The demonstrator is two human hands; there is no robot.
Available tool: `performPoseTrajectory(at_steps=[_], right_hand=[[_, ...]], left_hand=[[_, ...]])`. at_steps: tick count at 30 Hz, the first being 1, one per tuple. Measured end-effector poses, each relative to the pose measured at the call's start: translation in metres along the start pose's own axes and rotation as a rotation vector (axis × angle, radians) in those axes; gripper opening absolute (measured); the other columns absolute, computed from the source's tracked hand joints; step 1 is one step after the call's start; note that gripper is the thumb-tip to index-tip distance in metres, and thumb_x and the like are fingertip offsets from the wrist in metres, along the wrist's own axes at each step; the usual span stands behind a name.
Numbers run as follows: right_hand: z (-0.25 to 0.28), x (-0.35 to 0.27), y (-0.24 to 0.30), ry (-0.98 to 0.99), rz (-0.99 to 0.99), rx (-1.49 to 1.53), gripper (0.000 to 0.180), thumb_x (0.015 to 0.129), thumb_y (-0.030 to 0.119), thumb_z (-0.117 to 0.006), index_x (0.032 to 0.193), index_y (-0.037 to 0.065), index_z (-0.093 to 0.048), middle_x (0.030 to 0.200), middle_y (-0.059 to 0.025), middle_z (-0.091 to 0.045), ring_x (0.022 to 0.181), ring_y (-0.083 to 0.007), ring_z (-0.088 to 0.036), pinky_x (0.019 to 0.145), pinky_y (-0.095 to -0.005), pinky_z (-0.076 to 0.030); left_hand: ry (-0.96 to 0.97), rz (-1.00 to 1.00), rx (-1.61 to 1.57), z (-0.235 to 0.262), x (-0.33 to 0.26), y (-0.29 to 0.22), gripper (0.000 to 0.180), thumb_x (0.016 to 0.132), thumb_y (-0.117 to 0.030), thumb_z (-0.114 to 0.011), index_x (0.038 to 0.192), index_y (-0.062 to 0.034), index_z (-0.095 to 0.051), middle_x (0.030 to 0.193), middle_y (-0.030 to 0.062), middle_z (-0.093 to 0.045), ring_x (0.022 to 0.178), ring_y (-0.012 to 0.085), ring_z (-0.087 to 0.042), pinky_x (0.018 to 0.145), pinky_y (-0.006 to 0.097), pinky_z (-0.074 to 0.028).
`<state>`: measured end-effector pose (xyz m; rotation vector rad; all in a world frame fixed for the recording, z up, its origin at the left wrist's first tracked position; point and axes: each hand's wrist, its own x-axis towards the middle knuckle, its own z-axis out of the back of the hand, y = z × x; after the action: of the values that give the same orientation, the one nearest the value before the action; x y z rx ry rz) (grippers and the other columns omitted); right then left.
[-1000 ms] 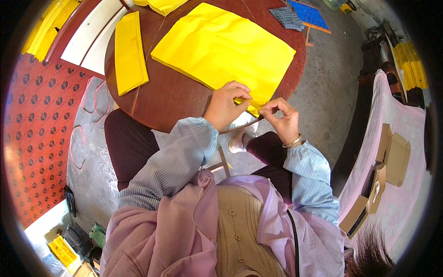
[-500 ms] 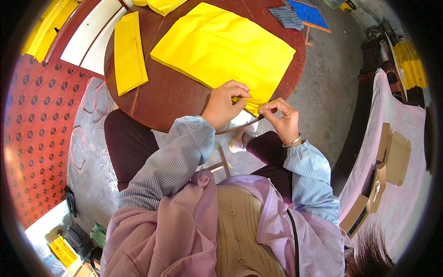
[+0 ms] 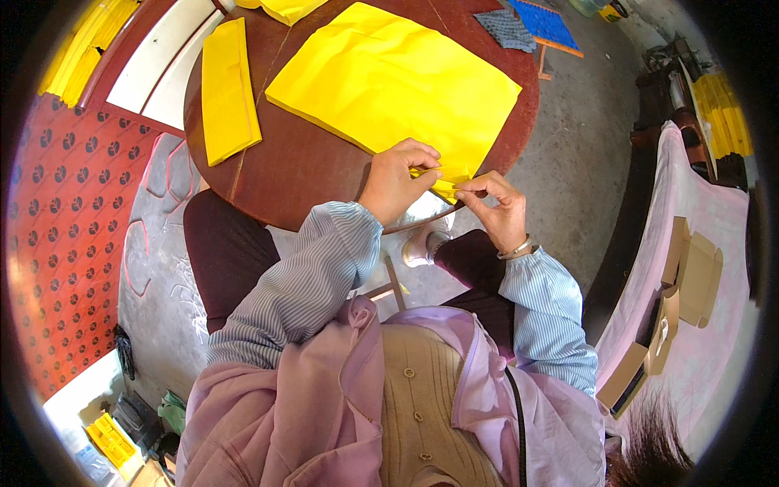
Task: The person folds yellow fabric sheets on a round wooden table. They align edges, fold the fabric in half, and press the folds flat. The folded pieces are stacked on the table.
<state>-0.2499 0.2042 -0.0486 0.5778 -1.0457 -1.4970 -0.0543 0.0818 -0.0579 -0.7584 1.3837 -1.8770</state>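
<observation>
A broad stack of yellow sheets (image 3: 393,85), paper or thin cloth, lies aslant on a round brown table (image 3: 324,154). At its near corner, over the table's front edge, both hands pinch the sheet material, which is bunched and creased there. My left hand (image 3: 399,180) has thumb and fingers closed on the corner from the left. On the right side of that corner, my right hand (image 3: 497,213) grips its edge between thumb and forefinger. The fingers partly hide the folds between them.
A narrow folded yellow bundle (image 3: 230,91) lies at the table's left, with another yellow piece (image 3: 286,8) at the far edge. A grey cloth (image 3: 505,31) sits far right near a blue-topped stool (image 3: 550,28). Right, opened cardboard boxes (image 3: 696,280) rest on a pink-covered surface (image 3: 673,178).
Both hands keep their pinch on the corner. The gathered material between them has shifted slightly and shows a little more of its fold; the stack stays in place.
</observation>
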Motion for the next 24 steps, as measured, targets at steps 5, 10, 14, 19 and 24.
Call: performPoseTrajectory(at_steps=[5, 10, 14, 19, 24], right_hand=[[0.001, 0.001, 0.003, 0.001, -0.030, -0.023, 0.012, 0.087, 0.006, -0.086, 0.096, 0.003, -0.080, 0.087, -0.0047, -0.073, 0.080, -0.0136, -0.068, 0.074, -0.0290, -0.055], [0.000, 0.002, 0.002, -0.008, -0.035, 0.004, 0.013, 0.086, 0.006, -0.086, 0.095, 0.003, -0.078, 0.086, -0.0043, -0.072, 0.078, -0.0134, -0.067, 0.074, -0.0291, -0.055], [-0.001, 0.001, 0.001, -0.014, -0.030, 0.016, 0.013, 0.086, 0.005, -0.086, 0.094, 0.002, -0.077, 0.087, -0.0039, -0.072, 0.080, -0.0133, -0.067, 0.076, -0.0291, -0.055], [-0.002, 0.000, 0.002, -0.021, -0.020, 0.062, 0.012, 0.086, 0.004, -0.085, 0.095, 0.003, -0.077, 0.089, -0.0043, -0.073, 0.083, -0.0137, -0.068, 0.078, -0.0293, -0.056], [0.001, 0.001, 0.004, 0.003, 0.013, -0.018, 0.012, 0.086, 0.004, -0.085, 0.096, 0.002, -0.079, 0.089, -0.0052, -0.073, 0.083, -0.0140, -0.069, 0.078, -0.0292, -0.056]], left_hand=[[0.044, -0.039, 0.022, 0.005, 0.001, 0.001, 0.013, 0.088, -0.004, -0.078, 0.101, 0.0005, -0.079, 0.120, 0.0123, -0.074, 0.108, 0.0231, -0.073, 0.097, 0.031, -0.057], [0.068, -0.140, 0.069, 0.007, -0.002, 0.002, 0.017, 0.084, -0.002, -0.079, 0.101, -0.0006, -0.079, 0.120, 0.0118, -0.074, 0.110, 0.0242, -0.072, 0.096, 0.031, -0.058], [-0.007, -0.098, 0.073, -0.002, -0.003, 0.002, 0.016, 0.084, -0.002, -0.080, 0.100, 0.0001, -0.078, 0.119, 0.0117, -0.074, 0.108, 0.0246, -0.073, 0.094, 0.031, -0.058], [-0.023, -0.047, 0.015, -0.003, -0.001, 0.002, 0.014, 0.087, -0.003, -0.080, 0.099, 0.0012, -0.077, 0.117, 0.0117, -0.075, 0.105, 0.0240, -0.074, 0.093, 0.031, -0.059], [0.017, 0.002, 0.012, 0.001, 0.000, 0.001, 0.016, 0.087, -0.004, -0.080, 0.102, 0.0015, -0.077, 0.118, 0.0112, -0.075, 0.107, 0.0238, -0.073, 0.095, 0.032, -0.058]])
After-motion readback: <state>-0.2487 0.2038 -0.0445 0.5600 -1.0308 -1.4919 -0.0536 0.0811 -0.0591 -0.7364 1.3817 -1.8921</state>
